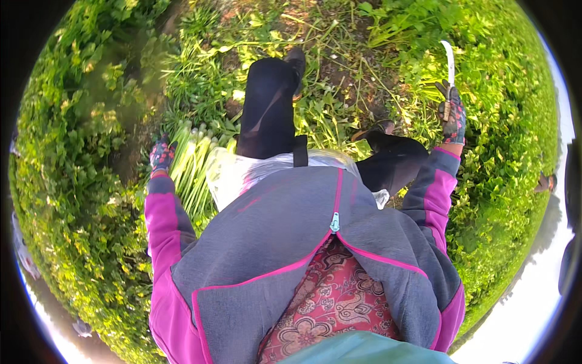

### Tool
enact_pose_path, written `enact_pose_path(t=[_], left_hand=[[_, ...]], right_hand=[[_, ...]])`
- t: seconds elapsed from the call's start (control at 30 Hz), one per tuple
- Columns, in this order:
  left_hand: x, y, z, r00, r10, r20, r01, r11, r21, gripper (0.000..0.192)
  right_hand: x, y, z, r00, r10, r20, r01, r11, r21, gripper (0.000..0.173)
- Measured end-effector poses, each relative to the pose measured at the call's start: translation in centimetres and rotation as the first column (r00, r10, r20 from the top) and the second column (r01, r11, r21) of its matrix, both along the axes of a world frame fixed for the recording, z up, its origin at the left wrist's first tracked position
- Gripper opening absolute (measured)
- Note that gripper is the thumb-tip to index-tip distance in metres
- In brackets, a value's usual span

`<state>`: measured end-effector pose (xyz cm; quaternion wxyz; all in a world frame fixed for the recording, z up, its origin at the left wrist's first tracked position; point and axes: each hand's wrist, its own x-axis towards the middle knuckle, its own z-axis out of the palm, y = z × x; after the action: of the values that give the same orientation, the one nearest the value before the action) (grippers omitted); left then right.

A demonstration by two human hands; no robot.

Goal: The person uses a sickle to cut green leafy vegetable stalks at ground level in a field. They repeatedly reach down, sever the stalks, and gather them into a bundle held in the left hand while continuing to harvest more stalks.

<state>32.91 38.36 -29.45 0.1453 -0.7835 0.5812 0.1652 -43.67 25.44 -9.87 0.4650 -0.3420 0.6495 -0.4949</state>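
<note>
My right hand (451, 116), in a dark patterned glove, is shut on the handle of a knife with a curved pale blade (450, 63), its tip pointing away from me. Leafy plants stand close around it. My left hand (163, 154), in a similar flowered glove, is at the left edge of a pile of long green stalks (193, 168) with pale cut ends. Whether its fingers hold any stalk cannot be told. The stalks lie on the ground beside my leg, their near ends reaching past a clear plastic sheet (223, 177) at my waist.
Dense rows of leafy green plants (68, 182) rise on both sides. Cut leaves and stems litter the soil (350, 77) between them. My legs in dark trousers (268, 109) are bent in this strip. A gloved hand (545, 183) of another person shows at the far right.
</note>
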Motion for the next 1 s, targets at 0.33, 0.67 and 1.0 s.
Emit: enact_pose_path(t=[0.33, 0.67, 1.0], left_hand=[[-15.2, -28.1, 12.2, 0.786, -0.615, -0.063, 0.546, 0.739, -0.395, 0.029], [-49.8, -34.6, 0.6, 0.151, -0.971, -0.184, 0.964, 0.185, -0.189, 0.010], [-80.4, -31.7, -19.5, 0.106, -0.897, -0.428, 0.985, 0.155, -0.080, 0.014]], right_hand=[[-11.6, 4.8, -6.7, 0.866, 0.113, -0.486, 0.134, 0.885, 0.446, 0.050], [-14.7, -2.9, -25.3, 0.567, 0.608, -0.556, -0.160, 0.744, 0.649, 0.046], [-17.2, -1.9, -45.8, 0.930, -0.286, -0.232, 0.365, 0.799, 0.479, 0.029]])
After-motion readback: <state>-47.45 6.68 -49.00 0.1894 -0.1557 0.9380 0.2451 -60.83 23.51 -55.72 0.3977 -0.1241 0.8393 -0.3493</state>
